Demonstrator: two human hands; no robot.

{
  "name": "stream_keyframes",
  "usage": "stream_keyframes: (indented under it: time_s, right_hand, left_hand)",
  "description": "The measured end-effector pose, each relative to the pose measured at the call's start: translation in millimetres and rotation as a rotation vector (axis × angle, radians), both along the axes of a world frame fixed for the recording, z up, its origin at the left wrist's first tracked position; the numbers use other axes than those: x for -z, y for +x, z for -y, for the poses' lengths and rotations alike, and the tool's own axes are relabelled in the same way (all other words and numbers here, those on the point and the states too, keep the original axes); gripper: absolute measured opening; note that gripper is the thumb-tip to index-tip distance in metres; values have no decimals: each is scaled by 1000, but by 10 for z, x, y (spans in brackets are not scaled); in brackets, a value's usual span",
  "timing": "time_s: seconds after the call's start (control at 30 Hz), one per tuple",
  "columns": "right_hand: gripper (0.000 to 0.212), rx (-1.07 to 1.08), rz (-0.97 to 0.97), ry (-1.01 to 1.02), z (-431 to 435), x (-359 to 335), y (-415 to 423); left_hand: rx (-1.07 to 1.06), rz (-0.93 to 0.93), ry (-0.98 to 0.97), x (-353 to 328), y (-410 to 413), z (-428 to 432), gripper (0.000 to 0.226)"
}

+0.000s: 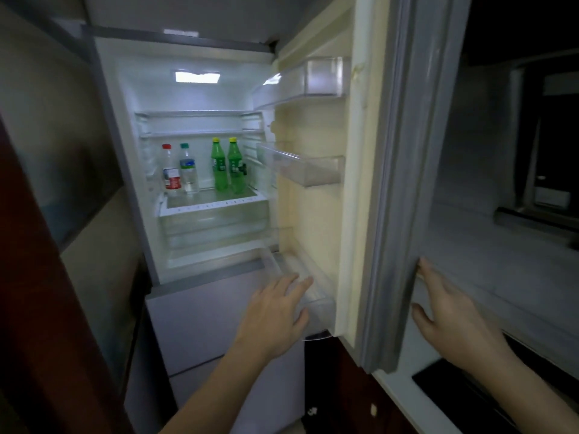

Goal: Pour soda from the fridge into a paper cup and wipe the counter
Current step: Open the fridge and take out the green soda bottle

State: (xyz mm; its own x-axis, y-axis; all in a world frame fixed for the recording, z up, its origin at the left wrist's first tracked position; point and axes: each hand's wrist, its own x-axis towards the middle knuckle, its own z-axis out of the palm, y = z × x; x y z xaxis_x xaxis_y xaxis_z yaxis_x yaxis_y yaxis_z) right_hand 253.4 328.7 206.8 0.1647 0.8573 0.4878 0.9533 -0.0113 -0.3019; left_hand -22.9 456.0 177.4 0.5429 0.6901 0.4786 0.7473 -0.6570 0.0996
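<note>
Soda: two green bottles (235,170) with yellow caps stand upright, side by side, on the middle shelf (216,204) of the open fridge (194,98); by colour I judge them the soda.
Direction from hands: up and ahead, deep in the fridge, a little left of the left hand (275,311), so the reach goes forward and upward.
Nearer hand: the left, since it is already in front of the opening; the right hand (451,317) is out at the door (316,220).
Left hand: fingers spread and nearly straight, holding nothing, in front of the lowest door bin (319,303) (touching it or not, I cannot tell).
Right hand: flat, fingers straight against the door's outer edge, thumb apart, gripping nothing.
Neighbours: a red-capped bottle (170,170) and a teal-capped clear bottle (189,170) stand left of the green pair, apart from it.
In the way: nothing stands before the green bottles; the shelf above leaves headroom over the caps, so I judge a side grip on the nearer bottle is easy.
Surface: grey and blurred at right (501,245), behind the door.
Paper cup: not in view.
</note>
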Motion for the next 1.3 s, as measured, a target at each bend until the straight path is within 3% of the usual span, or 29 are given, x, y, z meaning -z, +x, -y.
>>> stream_keyframes:
  time_s: [0.23,0.37,0.47,0.63,0.83,1.3]
  right_hand:
    - [86,26,66,-38,-47,-12,46]
    - [82,78,218,26,20,-71,-15]
    - [66,112,325,160,131,-112,-119]
    - [48,-68,423,235,100,-70,-341]
    - [51,-247,385,210,-206,56,-463]
    - [48,-442,261,171,-1809,73,-1076]
  left_hand:
    - [82,-100,-37,108,221,-55,64]
    - [88,-198,9,205,278,-93,56]
    - [70,-261,-26,269,326,-107,54]
    - [62,-211,-68,310,471,-66,63]
    - [20,-144,-31,274,473,-162,65]
    - [-399,-11,31,92,-610,-785,57]
